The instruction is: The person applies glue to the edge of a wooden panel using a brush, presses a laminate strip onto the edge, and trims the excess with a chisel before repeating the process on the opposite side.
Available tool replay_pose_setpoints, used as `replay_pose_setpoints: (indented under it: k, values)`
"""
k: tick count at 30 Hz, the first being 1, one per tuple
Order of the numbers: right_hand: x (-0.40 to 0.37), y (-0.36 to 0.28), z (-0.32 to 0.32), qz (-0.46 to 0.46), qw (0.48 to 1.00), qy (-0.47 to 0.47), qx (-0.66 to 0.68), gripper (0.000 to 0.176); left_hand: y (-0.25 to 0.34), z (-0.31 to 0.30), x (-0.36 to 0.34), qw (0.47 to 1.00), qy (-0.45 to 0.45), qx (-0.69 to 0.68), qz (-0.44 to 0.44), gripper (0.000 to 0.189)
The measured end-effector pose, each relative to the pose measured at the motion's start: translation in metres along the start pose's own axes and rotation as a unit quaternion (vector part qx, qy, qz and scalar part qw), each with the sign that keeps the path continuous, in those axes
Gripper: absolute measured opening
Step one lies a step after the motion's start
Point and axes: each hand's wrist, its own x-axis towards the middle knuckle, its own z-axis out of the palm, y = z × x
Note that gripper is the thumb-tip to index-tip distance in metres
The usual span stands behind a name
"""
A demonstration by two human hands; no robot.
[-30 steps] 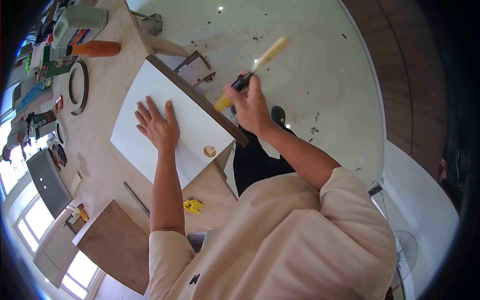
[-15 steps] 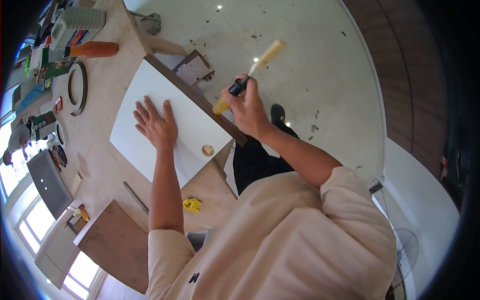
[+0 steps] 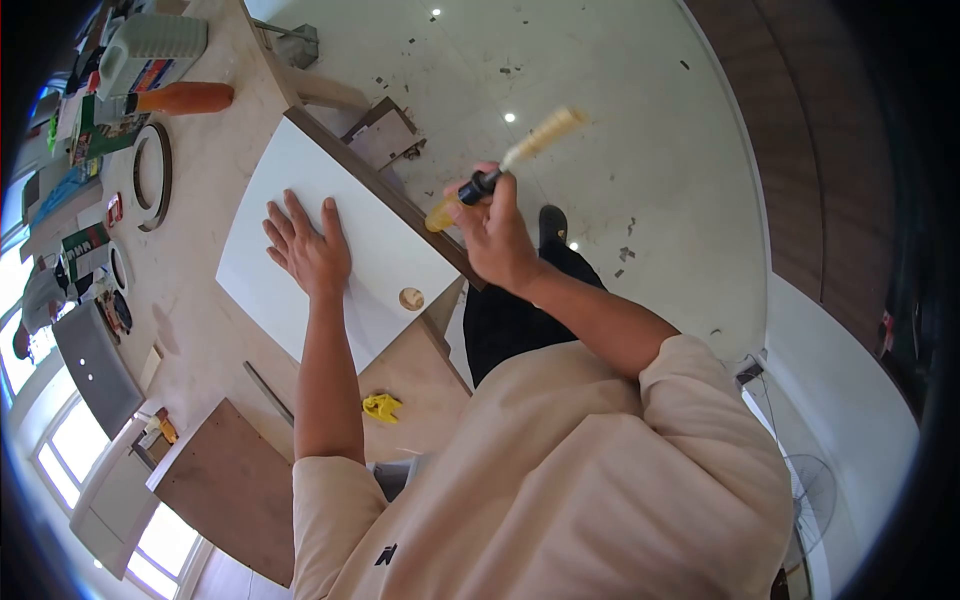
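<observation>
The left hand (image 3: 313, 250) lies flat, fingers spread, gripping nothing, on the white panel (image 3: 340, 240); the right hand (image 3: 497, 235) is closed around the yellow-and-black-handled tool (image 3: 478, 188), beside the panel's brown edge strip (image 3: 375, 190); the yellow crumpled cloth (image 3: 381, 407) lies nearer the body than the left hand.

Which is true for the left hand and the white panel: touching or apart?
Touching: the head view shows the left hand lying flat on the white panel.

The single head-worn view looks steeply down from above the beige cloth shirt (image 3: 560, 480), facing forward over the pale wooden desk (image 3: 215, 160).
</observation>
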Motion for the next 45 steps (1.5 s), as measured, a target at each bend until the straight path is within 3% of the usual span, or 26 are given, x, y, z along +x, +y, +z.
replay_pose_setpoints:
  k: [3, 6, 7, 10, 11, 14, 15, 26, 30, 31, 34, 38, 42, 43, 45]
  values:
    - [0.006, -0.019, -0.003, 0.016, 0.994, 0.042, 0.096, 0.046, -0.006, 0.001, -0.007, 1.0, -0.01, 0.006, 0.002, 0.077]
    - [-0.015, 0.004, -0.001, -0.034, 0.99, -0.048, -0.126, 0.045, 0.001, 0.0, -0.002, 1.0, -0.006, 0.0, -0.006, 0.077]
    - [-0.019, 0.01, 0.004, -0.033, 0.999, -0.032, -0.028, 0.045, -0.001, 0.001, -0.002, 1.0, -0.005, 0.001, -0.003, 0.077]
    - [0.004, -0.007, -0.007, 0.017, 0.998, 0.013, 0.055, 0.047, 0.001, -0.002, 0.001, 1.0, -0.006, -0.002, -0.001, 0.077]
    - [0.012, -0.024, -0.006, -0.016, 0.995, 0.047, 0.082, 0.048, 0.001, -0.003, -0.002, 1.0, -0.009, -0.005, -0.003, 0.077]
    - [-0.022, 0.018, 0.004, -0.034, 0.996, -0.061, -0.059, 0.046, -0.002, 0.002, 0.0, 1.0, -0.006, 0.006, -0.004, 0.077]
    - [-0.018, 0.019, 0.001, -0.036, 0.997, -0.06, -0.028, 0.046, -0.001, 0.001, 0.002, 1.0, -0.003, 0.001, -0.001, 0.077]
    - [0.024, -0.06, -0.024, -0.013, 0.995, 0.052, 0.082, 0.045, 0.007, 0.008, -0.014, 1.0, -0.012, -0.011, -0.025, 0.078]
    - [0.008, -0.023, -0.003, -0.032, 0.986, 0.097, 0.134, 0.039, 0.035, 0.01, -0.075, 0.996, -0.06, 0.002, 0.071, 0.091]
    - [-0.006, 0.002, -0.004, -0.032, 0.999, 0.01, 0.033, 0.037, 0.041, 0.008, -0.076, 0.996, -0.06, 0.004, 0.07, 0.092]
    - [-0.007, -0.003, -0.004, 0.057, 0.996, -0.028, 0.057, 0.036, 0.047, 0.005, -0.076, 0.996, -0.059, 0.012, 0.066, 0.095]
    - [0.011, -0.039, -0.001, -0.026, 0.985, 0.119, 0.123, 0.037, 0.044, 0.005, -0.077, 0.996, -0.059, 0.025, 0.068, 0.097]
    - [-0.014, -0.005, 0.005, -0.013, 0.997, -0.059, -0.056, 0.036, 0.048, 0.001, -0.075, 0.995, -0.072, 0.024, 0.058, 0.098]
    - [-0.006, -0.008, 0.003, 0.014, 0.998, -0.05, 0.047, 0.037, 0.05, 0.003, -0.072, 0.996, -0.062, 0.02, 0.062, 0.098]
    - [0.001, -0.027, 0.001, -0.001, 0.995, 0.047, 0.088, 0.038, 0.046, 0.004, -0.076, 0.996, -0.057, 0.02, 0.068, 0.098]
